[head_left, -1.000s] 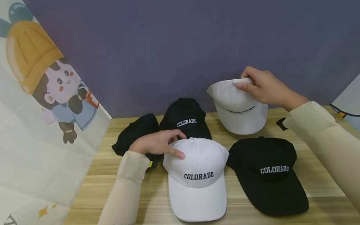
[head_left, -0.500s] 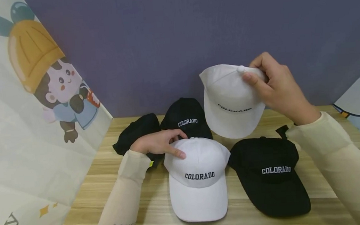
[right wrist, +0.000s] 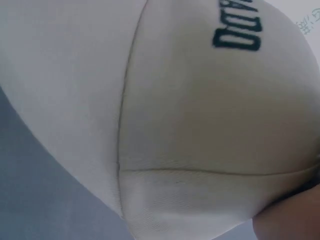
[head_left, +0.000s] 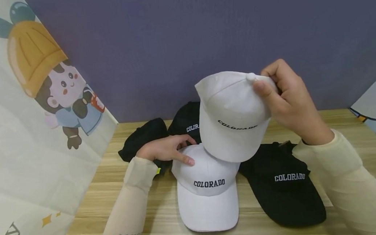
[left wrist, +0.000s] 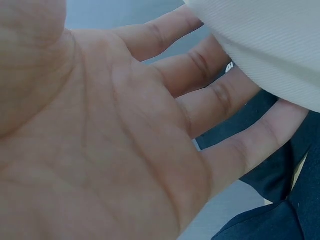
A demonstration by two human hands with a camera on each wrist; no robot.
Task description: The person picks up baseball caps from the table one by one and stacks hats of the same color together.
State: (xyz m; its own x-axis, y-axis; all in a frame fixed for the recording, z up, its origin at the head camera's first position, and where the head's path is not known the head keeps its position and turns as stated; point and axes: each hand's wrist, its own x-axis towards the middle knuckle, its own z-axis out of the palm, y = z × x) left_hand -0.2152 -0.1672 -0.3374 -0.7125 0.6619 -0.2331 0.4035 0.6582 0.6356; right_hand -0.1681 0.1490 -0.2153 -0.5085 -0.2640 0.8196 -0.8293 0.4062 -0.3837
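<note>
My right hand [head_left: 288, 101] pinches a white baseball cap [head_left: 231, 101] by its crown beside the top button, thumb in front. This cap hangs tilted with its brim down, overlapping the back of a second white cap [head_left: 205, 178] in the head view. That one rests upright on the table, brim toward me, lettered COLORADO. My left hand [head_left: 164, 149] holds its crown at the left, thumb on the front and the other fingers reaching behind. In the left wrist view those fingers pass behind white fabric [left wrist: 270, 45]. The right wrist view is mostly filled by the raised cap [right wrist: 210, 110].
To the right on the wooden table [head_left: 158, 214] lies a black COLORADO cap [head_left: 285, 194]. Another black cap [head_left: 183, 119] stands behind, partly covered by the raised white one. A tipped black cap [head_left: 143, 137] is at the back left. A dark wall [head_left: 169, 42] closes the back.
My right hand has lifted the white cap from the back right and carried it left and toward me, above the front white cap. My left hand has stayed in place.
</note>
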